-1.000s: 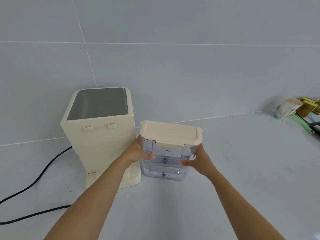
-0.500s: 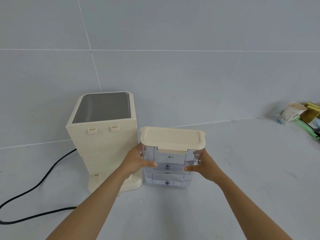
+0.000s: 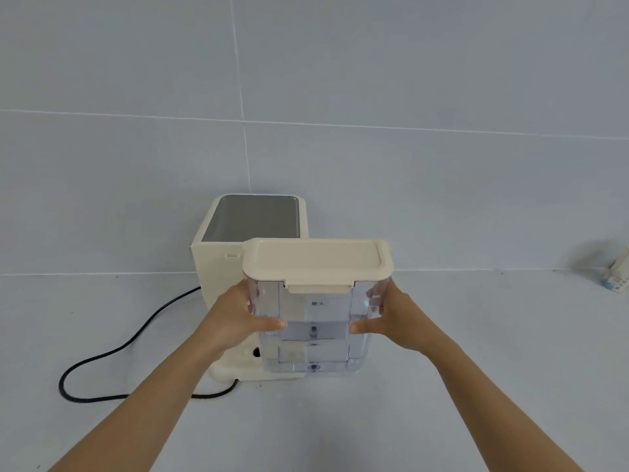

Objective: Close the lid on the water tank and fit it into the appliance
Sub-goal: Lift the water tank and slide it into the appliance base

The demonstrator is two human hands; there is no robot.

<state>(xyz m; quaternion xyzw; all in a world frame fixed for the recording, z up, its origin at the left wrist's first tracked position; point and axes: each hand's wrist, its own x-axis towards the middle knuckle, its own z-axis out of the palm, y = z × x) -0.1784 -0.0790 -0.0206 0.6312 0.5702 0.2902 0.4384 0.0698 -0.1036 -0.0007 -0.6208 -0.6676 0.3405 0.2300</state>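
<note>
My left hand [image 3: 235, 321] and right hand [image 3: 396, 320] are clamped on opposite sides of the clear, box-shaped plastic water tank [image 3: 315, 323], thumbs laid across its front face and the other fingers wrapped round the side walls out of sight. The tank sits upright between my palms, its foot low over the cream base ledge of the appliance; whether it already touches that ledge I cannot tell. Its flat cream plastic lid [image 3: 316, 262] lies level on the rim with the front latch tab folded down, so I judge the closing done. The walls look stiff and smooth, likely slippery, and I cannot tell whether it holds water; gripping mid-height at the ribbed side corners seems safest, since lifting by the lid could pop the latch. Just behind the tank stands the cream, boxy appliance [image 3: 218, 267] with its grey top panel, partly hidden by the lid. A black power cord [image 3: 112, 356] loops away over the pale grey countertop [image 3: 476, 369] toward the tiled wall.
</note>
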